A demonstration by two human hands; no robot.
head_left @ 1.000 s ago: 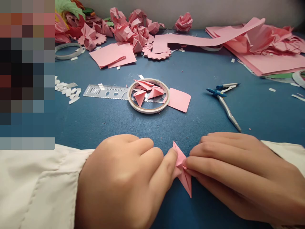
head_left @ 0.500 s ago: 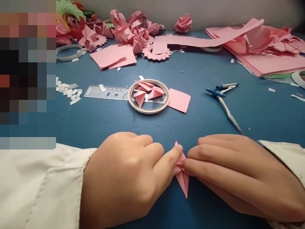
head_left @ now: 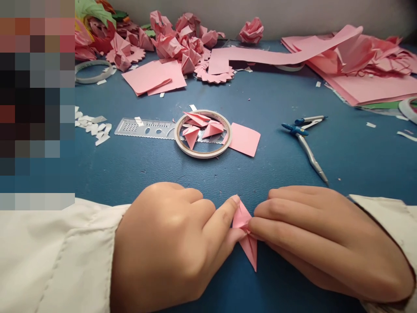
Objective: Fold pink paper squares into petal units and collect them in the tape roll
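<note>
A small piece of folded pink paper (head_left: 249, 248) lies between my hands near the front of the table, pointed at its top and bottom. My left hand (head_left: 169, 243) grips its left side, with the index fingertip at the upper point and the thumb lower down by the middle crease. From the right, the fingertips of my right hand (head_left: 312, 234) pinch the paper at its middle; the right thumb is mostly hidden under the fingers. Beyond my hands, a roll of tape (head_left: 203, 154) lies flat around several folded pink pieces (head_left: 191, 135).
A clear plastic ruler (head_left: 140, 127) runs under the tape roll, with a pink paper square (head_left: 245, 140) at its right. A compass (head_left: 309, 152) lies farther right. Crumpled pink paper flowers (head_left: 177, 41), pink sheets (head_left: 374, 89) and white scraps (head_left: 94, 126) are spread about the blue table (head_left: 182, 171).
My left index finger has slid left and up to the paper's upper point. More of the paper's upper part shows now. The right hand keeps its pinch.
</note>
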